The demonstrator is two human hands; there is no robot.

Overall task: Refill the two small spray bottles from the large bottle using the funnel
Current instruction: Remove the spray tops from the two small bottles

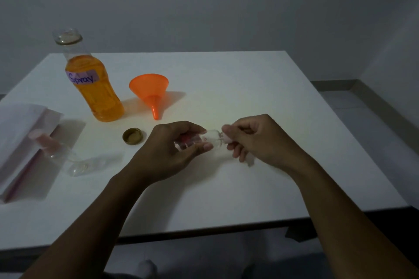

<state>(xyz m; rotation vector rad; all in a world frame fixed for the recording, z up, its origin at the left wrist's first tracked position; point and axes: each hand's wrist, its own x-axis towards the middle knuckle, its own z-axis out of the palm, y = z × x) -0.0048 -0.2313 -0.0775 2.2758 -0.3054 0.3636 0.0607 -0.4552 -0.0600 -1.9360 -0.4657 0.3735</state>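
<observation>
Left hand point(174, 142) wrapped around a small clear spray bottle point(212, 140), fingers point(207, 146) grasping its body, held sideways just above the white worktop point(249, 88). Right hand point(256, 140) pinched on the bottle's pink spray top point(226, 137), fingers curled tight around it. Both hands close together near the worktop's middle.

Behind and to the left: large bottle point(95, 88) standing upright, uncapped, filled partway with orange liquid, a purple label reading "Spray". Just right of it, an orange funnel point(150, 90) lying on its side, spout toward the hands. Gold cap point(133, 136) resting upside down between the large bottle and the left hand.

At far left: a 2nd small spray bottle point(47, 145) with pink top lying on a clear zip bag point(27, 154), blurred; a clear cover point(90, 163) beside it.
</observation>
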